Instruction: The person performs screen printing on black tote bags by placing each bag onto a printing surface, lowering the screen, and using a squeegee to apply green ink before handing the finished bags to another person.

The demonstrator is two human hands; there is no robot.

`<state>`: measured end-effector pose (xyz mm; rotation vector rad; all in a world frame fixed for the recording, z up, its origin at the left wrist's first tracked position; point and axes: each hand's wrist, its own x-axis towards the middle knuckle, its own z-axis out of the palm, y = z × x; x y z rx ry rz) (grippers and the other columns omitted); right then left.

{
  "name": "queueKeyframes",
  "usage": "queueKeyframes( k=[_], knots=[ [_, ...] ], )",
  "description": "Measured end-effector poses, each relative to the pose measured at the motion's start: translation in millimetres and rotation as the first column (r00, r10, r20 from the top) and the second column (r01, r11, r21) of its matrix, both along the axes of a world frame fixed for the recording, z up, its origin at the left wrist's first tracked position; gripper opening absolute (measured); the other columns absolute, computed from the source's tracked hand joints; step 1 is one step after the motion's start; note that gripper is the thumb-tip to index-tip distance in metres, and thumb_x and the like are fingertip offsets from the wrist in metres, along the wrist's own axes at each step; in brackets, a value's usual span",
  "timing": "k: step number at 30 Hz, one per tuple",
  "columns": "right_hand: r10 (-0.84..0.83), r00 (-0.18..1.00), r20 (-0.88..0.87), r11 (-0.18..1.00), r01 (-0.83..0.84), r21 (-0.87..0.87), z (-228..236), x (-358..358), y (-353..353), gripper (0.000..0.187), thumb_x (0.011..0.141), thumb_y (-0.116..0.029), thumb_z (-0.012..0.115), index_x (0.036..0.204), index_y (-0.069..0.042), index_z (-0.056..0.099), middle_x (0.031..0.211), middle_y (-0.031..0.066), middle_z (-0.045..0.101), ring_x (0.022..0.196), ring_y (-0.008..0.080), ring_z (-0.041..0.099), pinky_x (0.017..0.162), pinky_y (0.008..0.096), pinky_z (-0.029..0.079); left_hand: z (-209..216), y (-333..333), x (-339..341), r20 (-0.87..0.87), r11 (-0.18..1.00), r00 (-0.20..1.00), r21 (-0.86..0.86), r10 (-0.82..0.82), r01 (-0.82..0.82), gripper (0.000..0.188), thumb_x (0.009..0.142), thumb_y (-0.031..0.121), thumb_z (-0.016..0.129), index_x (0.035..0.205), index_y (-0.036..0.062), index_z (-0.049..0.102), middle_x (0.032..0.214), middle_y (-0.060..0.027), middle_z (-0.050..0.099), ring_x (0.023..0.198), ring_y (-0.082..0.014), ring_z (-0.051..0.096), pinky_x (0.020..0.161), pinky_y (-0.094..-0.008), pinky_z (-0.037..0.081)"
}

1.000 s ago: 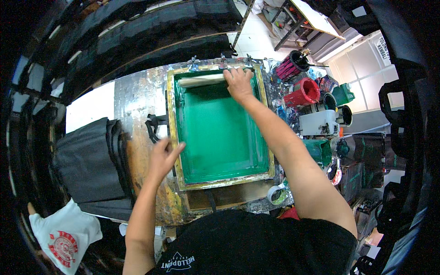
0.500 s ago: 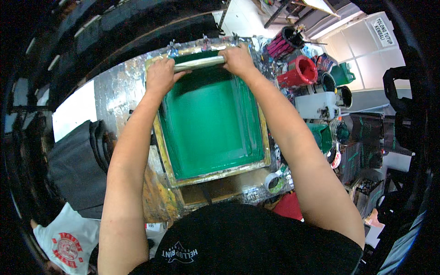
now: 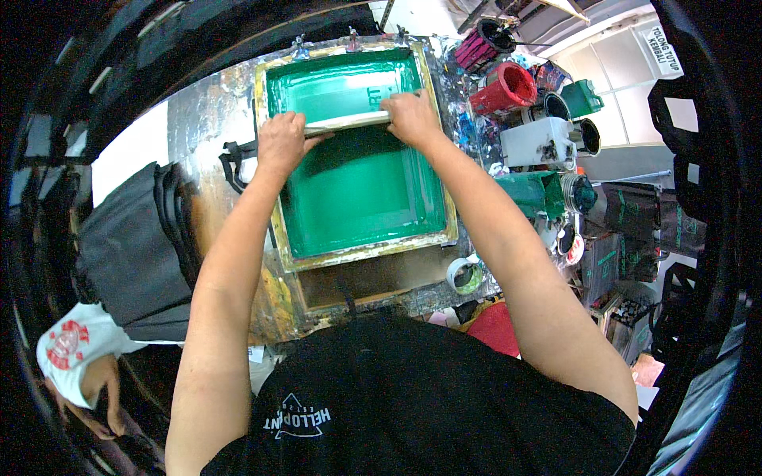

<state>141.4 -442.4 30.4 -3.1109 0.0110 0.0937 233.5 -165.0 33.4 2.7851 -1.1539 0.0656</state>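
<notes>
A screen-printing frame (image 3: 367,252) with yellowish, ink-stained edges lies on the table in front of me, its mesh (image 3: 361,198) covered in green. Across it runs a squeegee (image 3: 347,122) with a pale handle. My left hand (image 3: 282,144) is closed around the squeegee's left end, and my right hand (image 3: 413,119) grips the right end. The blade's contact with the mesh is hidden under the handle. Beyond the squeegee the green surface is lighter and shiny, and part of a stencil shows near my right hand. On the near side a dark shadow falls over the mesh.
Metal clamps (image 3: 353,40) line the frame's far edge. Black fabric pieces (image 3: 135,246) are stacked at left, near a person in a white shirt (image 3: 70,345). To the right are a red bucket (image 3: 502,89), a white jerrycan (image 3: 528,144) and a tape roll (image 3: 460,276).
Both hands have drawn the squeegee from the frame's far end toward me, exposing lighter green mesh behind it. My view has shifted, and the person at left has moved.
</notes>
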Motion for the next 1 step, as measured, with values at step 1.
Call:
queueKeyframes(
  k=[1],
  knots=[
    [-0.013,0.999,-0.051,1.000,0.014,0.013,2.9,-9.4,5.9,0.036,0.075,-0.023,0.083,0.109,-0.017,0.072,0.106,0.0063,0.072,0.110,0.0261,0.067,0.097,0.0537,0.041,3.2,3.7,-5.9,0.003,1.000,1.000,0.000,0.005,-0.005,0.043,0.078,0.040,0.084,0.095,0.0065,0.064,0.099,-0.0141,0.067,0.097,-0.0334,0.066,0.084,-0.0468,0.054]
  ],
)
